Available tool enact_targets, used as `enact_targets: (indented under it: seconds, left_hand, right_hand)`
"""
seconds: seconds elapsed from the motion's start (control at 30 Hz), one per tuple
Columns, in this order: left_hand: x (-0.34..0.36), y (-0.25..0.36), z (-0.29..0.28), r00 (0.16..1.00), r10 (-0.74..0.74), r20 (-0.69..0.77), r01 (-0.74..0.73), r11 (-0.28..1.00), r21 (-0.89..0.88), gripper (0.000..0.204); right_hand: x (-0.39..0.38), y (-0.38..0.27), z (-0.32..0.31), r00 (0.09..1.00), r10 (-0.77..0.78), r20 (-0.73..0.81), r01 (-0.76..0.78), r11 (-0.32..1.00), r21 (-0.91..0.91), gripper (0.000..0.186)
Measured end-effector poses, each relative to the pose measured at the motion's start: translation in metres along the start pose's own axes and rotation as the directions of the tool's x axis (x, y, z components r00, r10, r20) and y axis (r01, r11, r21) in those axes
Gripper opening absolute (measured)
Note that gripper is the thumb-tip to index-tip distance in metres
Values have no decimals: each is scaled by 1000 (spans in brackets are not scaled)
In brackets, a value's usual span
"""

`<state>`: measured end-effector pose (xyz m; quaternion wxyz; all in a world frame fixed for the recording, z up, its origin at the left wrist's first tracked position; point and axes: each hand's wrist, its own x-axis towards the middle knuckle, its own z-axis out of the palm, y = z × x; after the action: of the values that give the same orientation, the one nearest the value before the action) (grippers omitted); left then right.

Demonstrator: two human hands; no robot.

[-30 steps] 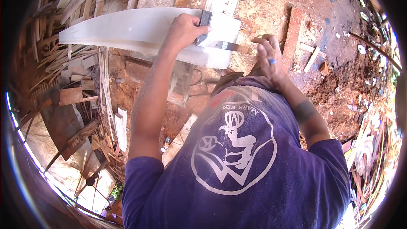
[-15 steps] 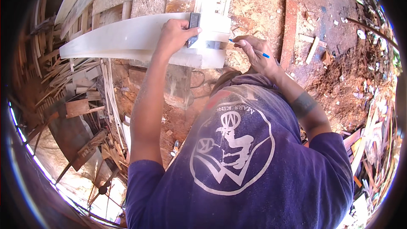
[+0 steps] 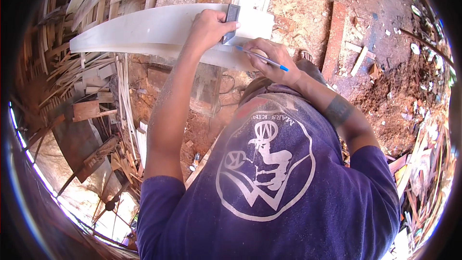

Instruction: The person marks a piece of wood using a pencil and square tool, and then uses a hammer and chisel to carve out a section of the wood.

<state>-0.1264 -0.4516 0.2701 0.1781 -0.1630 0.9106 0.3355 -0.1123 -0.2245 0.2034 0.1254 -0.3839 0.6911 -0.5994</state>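
Observation:
A long, pale wooden piece (image 3: 139, 29) with a curved edge lies across the upper middle, tapering to the left. My left hand (image 3: 209, 29) is closed on a dark rectangular handle, which looks like the stock of a try square (image 3: 233, 14), and presses it onto the wood near its right end. Any blade is mostly hidden. Between the fingers of my right hand (image 3: 278, 54) is a slim blue-ended pen (image 3: 272, 61). Its tip meets the pale wood close below the dark handle's lower end.
Thin wood strips and offcuts (image 3: 96, 82) are heaped at the left. A reddish plank (image 3: 334, 38) lies on the dusty ground to the right, near small scraps (image 3: 359, 61) and brown sawdust (image 3: 385, 98). More slats (image 3: 414, 163) are piled at the right edge.
My right hand has moved left with the pen, from beside the wood's end to over it. In the picture, the left hand and square have shifted slightly up and right.

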Motion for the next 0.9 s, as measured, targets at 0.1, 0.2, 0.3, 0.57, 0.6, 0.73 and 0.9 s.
enact_targets:
  seconds: [0.1, 0.2, 0.3, 0.57, 0.6, 0.73, 0.9]
  left_hand:
    - [1, -8, 4, 1000, -2, -14, 2, 1000, -12, 31]
    - [3, -15, 6, 999, 27, -43, -30, 998, -48, 32]
    - [3, -14, 5, 999, 35, -39, -37, 999, -40, 32]
    - [4, -12, 4, 999, 31, -34, -32, 999, -2, 32]
    - [3, -12, 4, 999, 33, -36, -33, 999, -4, 32]
    - [3, -9, 3, 999, 26, -34, -26, 1000, -9, 33]
    - [3, -11, 4, 998, 44, -49, -44, 999, 2, 32]
  right_hand:
    - [-2, 4, 7, 998, 52, 20, -53, 998, 37, 23]
    - [-6, 8, 11, 1000, -5, 0, 5, 999, -36, 25]
    - [-7, 9, 11, 1000, -9, 1, 9, 1000, -8, 25]
    - [-7, 14, 12, 998, -49, 27, 50, 998, -33, 27]
    - [-6, 13, 12, 998, -49, 28, 50, 998, -32, 27]
    - [-4, 10, 11, 998, -60, 20, 61, 998, -32, 26]
    - [-5, 6, 6, 996, -88, 18, 88, 996, -33, 25]
